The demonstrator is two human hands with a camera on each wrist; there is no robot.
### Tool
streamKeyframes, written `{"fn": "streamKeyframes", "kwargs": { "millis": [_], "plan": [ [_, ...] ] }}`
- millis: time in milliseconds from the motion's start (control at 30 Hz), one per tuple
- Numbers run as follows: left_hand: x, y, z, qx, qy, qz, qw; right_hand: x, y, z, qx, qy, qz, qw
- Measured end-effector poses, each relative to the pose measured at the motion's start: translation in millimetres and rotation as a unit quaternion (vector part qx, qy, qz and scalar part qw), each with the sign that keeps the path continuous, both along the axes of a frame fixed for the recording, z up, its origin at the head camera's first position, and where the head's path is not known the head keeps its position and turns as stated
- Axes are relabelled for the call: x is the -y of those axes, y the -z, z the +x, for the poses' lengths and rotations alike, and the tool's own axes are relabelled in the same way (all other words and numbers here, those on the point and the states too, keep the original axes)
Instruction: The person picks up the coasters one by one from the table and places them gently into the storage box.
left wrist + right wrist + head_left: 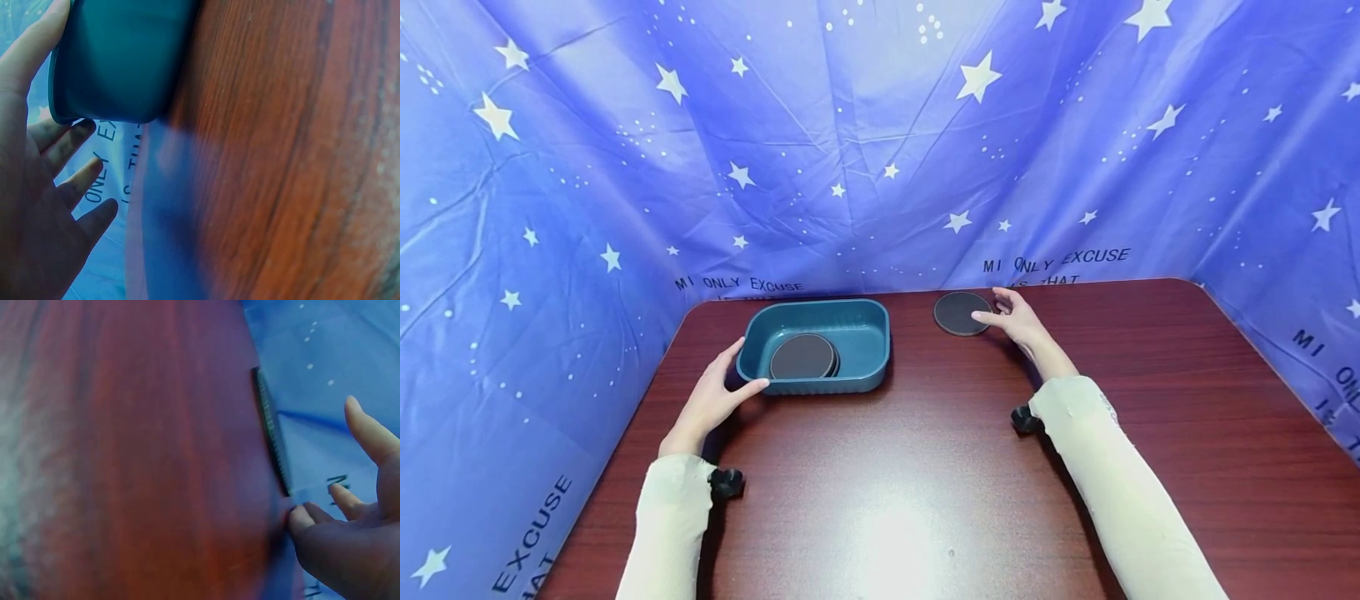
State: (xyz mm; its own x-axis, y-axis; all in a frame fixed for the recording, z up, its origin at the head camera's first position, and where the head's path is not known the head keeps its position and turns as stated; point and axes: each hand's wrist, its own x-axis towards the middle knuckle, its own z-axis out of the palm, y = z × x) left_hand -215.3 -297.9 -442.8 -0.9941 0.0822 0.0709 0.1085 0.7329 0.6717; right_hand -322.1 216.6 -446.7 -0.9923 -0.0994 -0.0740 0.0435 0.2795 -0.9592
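A teal rectangular basin [863, 386] stands at the back left of the table. Several dark round coasters [803, 356] lie stacked inside it. My left hand [713, 400] spans the basin's near left corner, thumb at the front rim and fingers along the left end. The left wrist view shows those fingers [81, 181] spread, some touching the outer wall. Another dark round coaster [958, 315] lies flat near the table's back edge, seen edge-on in the right wrist view. My right hand [1021, 323] is at its right side, thumb over the coaster and fingers spread apart.
The reddish-brown wooden table [895, 467] has a glossy top. A blue curtain [865, 150] with white stars hangs close behind it and along both sides. Small black devices [727, 482] are strapped at both wrists.
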Motion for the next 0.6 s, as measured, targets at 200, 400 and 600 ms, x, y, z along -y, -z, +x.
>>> {"fn": "streamKeyframes", "kwargs": {
  "millis": [200,400,600],
  "plan": [
    [1,0.0,-0.6,-0.002,0.001,-0.004,1.0,0,3.3,-4.1,0.007,-0.03,0.039,0.999],
    [1,-1.0,0.0,0.002,0.0,-0.005,1.0,3,4.6,-9.6,-0.007,-0.051,0.137,0.989],
    [-1,-0.7,-0.3,0.002,0.001,-0.006,1.0,6,5.0,-14.8,-0.022,-0.048,0.219,0.974]
  ]
}}
